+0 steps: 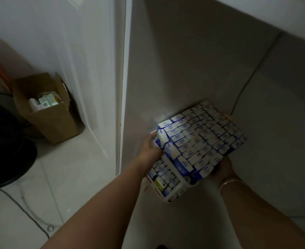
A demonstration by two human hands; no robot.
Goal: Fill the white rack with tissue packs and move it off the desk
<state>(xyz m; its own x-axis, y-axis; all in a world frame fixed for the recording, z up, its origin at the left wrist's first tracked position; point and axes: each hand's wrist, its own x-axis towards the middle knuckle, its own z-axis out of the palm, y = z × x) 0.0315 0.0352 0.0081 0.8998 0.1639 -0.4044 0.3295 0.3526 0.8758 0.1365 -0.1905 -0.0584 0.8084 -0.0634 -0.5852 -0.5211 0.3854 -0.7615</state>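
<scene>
While both hands (150, 150) hold them, tissue packs (198, 139) read "Vinda".

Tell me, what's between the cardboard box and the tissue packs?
The head view shows a white door standing between the cardboard box and the tissue packs.

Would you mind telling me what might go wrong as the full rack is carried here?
The white rack is tilted, and tissue packs fill it to the top, so some may slide out. The left hand and right hand hold only its edges, so the grip could slip. A cable on the floor may trip the person.
</scene>
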